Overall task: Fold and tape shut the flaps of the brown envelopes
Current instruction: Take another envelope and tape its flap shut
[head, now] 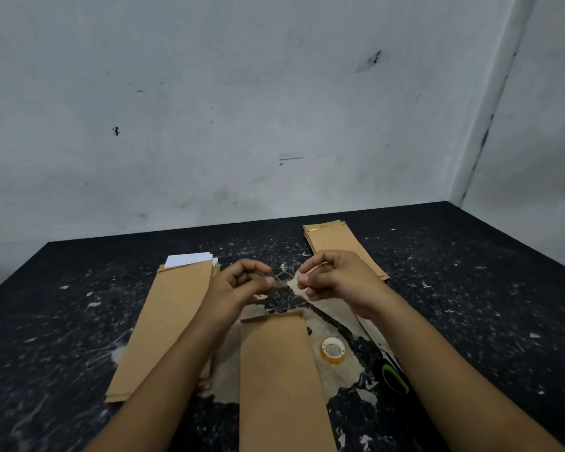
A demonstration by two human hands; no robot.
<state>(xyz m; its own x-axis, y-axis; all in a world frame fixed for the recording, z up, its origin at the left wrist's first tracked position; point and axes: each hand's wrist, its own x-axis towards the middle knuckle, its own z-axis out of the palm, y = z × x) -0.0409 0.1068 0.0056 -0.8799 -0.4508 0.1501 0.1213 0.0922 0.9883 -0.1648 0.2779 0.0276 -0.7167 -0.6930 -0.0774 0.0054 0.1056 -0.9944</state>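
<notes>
A brown envelope [279, 370] lies lengthwise in front of me on the dark table, its flap folded down at the far end. Above that end, my left hand [242, 283] and my right hand [335, 275] each pinch one end of a short strip of clear tape [284, 278] stretched between them. The roll of clear tape [332, 350] lies flat just right of the envelope. A stack of brown envelopes [167, 321] with white paper showing at its far end sits to the left, partly under my left forearm. Another stack of brown envelopes [338, 243] lies at the back right.
The black, paint-flecked table [470, 288] has a worn pale patch under the middle envelope. A dark tool with a green loop [393, 376] lies right of the tape roll, half hidden by my right forearm. Grey walls close the back and right side.
</notes>
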